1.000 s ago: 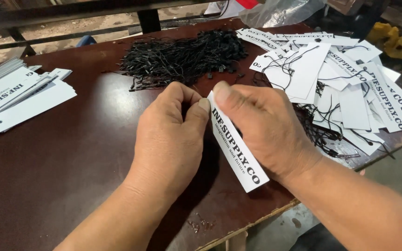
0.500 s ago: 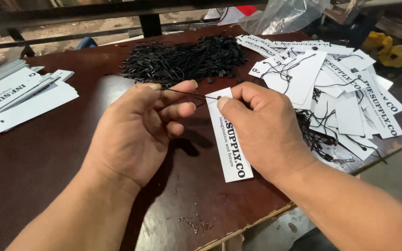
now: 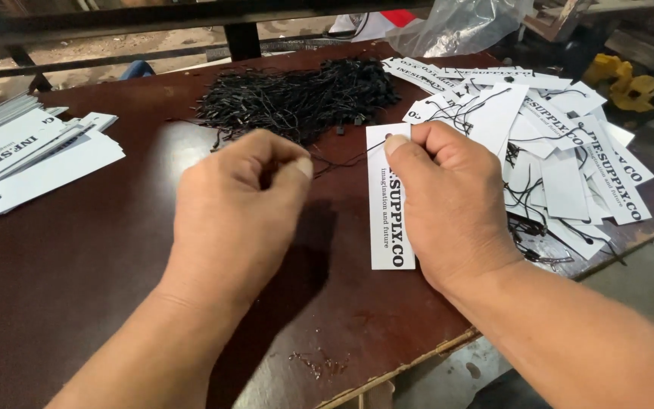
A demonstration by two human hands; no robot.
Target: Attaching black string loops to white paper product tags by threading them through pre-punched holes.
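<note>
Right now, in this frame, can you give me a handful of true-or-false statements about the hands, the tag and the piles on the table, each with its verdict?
1. The right hand holds a white paper tag. True.
2. The left hand rests flat and open on the table. False: its fingers are pinched on a thin black string.
3. The heap of black strings lies beyond the hands. True.
4. The tags that carry strings lie left of the hands. False: they lie on the right; the stack of plain tags is on the left.
5. The brown table is covered with a cloth. False: its surface is bare.
</note>
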